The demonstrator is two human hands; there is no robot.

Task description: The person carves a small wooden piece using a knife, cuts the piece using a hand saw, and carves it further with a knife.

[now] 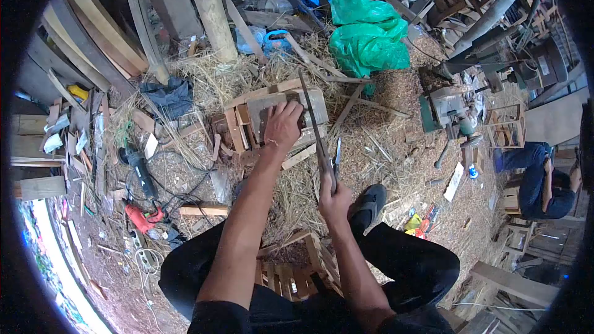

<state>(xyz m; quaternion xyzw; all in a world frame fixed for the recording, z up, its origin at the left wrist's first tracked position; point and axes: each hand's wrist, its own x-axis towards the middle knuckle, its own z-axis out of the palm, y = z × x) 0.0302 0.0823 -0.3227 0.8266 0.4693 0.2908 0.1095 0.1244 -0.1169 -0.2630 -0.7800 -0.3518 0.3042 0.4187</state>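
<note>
My left hand [283, 125] lies on top of a low wooden block [317, 106], palm down and fingers resting over its surface. My right hand [335, 199] is closed around the handle of a handsaw [317, 130]. The saw's long, narrow blade points away from me and crosses over the block's right side, just right of my left fingers. A thin pointed blade [338, 151] lies on the ground beside the saw. Pieces of wood [236, 130] surround the block on its left.
Left of me lie an angle grinder [141, 173] and a red power tool [142, 216] with tangled cords. A green plastic sheet [369, 40] sits ahead, and a machine [448, 108] stands to the right. Another person [544, 188] sits far right. Straw and shavings cover the floor.
</note>
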